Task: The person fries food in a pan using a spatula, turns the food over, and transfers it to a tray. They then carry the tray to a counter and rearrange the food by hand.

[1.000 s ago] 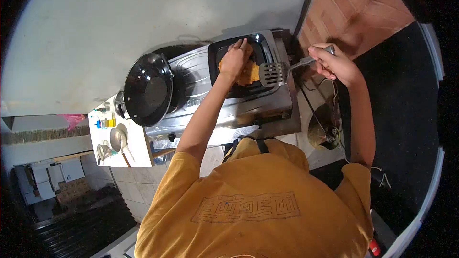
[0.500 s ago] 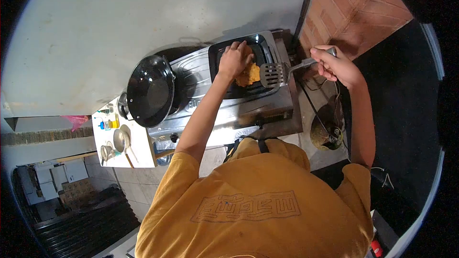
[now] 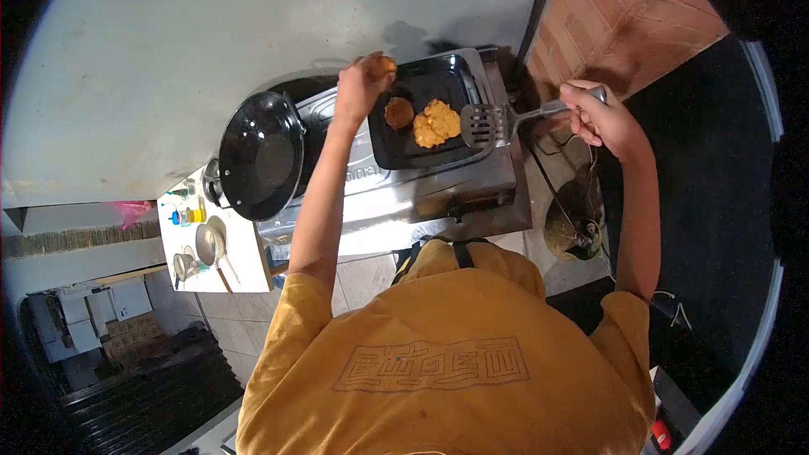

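Observation:
My left hand (image 3: 361,93) is over the far left corner of the black rectangular pan (image 3: 413,158), its fingers closed on a small orange-brown patty (image 3: 388,65). Inside the pan lie a round browned patty (image 3: 399,113) and a bigger, lumpy orange patty (image 3: 436,124). Out to the right, my right hand (image 3: 600,114) grips the handle of a slotted metal spatula (image 3: 484,126). The spatula's blade reaches over the pan's right rim, close beside the lumpy patty.
A deep black wok (image 3: 263,156) stands left of the pan on the silver stove (image 3: 472,173). Farther left, a white table (image 3: 249,261) bears a small saucepan (image 3: 209,242) and bottles. A brick wall (image 3: 624,21) rises at right, with a round container (image 3: 573,227) on the floor below.
My left hand has lifted from the food in the pan and moved left, with a patty in its fingers. The round browned patty now shows. My right hand has barely moved.

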`<state>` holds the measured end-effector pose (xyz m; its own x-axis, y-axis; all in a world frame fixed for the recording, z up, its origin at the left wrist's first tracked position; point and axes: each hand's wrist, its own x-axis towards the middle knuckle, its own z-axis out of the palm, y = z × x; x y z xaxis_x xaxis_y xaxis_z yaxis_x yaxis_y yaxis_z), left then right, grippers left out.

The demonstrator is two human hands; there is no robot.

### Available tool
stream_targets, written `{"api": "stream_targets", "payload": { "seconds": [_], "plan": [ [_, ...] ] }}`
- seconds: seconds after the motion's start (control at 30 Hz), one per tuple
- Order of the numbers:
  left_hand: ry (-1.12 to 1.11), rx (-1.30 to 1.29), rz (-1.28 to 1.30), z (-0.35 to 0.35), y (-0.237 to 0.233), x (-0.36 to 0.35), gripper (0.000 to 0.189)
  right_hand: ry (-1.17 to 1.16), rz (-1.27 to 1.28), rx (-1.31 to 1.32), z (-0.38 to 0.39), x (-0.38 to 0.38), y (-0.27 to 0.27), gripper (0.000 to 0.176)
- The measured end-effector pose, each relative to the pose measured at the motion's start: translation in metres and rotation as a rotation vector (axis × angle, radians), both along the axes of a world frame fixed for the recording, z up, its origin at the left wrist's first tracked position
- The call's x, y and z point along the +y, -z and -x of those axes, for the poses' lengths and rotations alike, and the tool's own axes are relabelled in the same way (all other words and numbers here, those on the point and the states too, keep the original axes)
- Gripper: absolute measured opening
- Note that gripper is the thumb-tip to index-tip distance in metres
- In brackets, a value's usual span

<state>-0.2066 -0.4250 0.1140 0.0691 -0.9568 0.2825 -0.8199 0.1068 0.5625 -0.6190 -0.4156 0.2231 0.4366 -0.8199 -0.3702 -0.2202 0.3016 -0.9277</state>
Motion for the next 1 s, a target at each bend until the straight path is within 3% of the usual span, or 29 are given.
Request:
{"api": "stream_targets", "payload": {
  "seconds": [0.2, 0.43, 0.77, 0.83, 1.0],
  "plan": [
    [-0.027, -0.014, -0.006, -0.018, 0.006, 0.009, 0.048, -0.014, -0.013, -0.049, 0.005, -0.005, 0.002, 0.033],
    [0.132, 0.013, -0.087, 0.011, 0.019, 0.002, 0.049, 0.002, -0.001, -0.059, -0.009, -0.003, 0.005, 0.032],
    [0.182, 0.010, -0.194, 0.014, 0.033, -0.005, 0.051, 0.179, 0.094, -0.092, -0.016, 0.009, 0.013, 0.033],
    [0.126, -0.039, 0.197, 0.008, 0.028, 0.006, 0.036, 0.183, 0.095, -0.117, -0.014, 0.013, 0.016, 0.035],
    [-0.144, 0.155, 0.154, -0.007, 0.030, 0.101, 0.014, 0.422, 0.184, -0.130, -0.022, 0.044, 0.013, 0.032]
  ]
}}
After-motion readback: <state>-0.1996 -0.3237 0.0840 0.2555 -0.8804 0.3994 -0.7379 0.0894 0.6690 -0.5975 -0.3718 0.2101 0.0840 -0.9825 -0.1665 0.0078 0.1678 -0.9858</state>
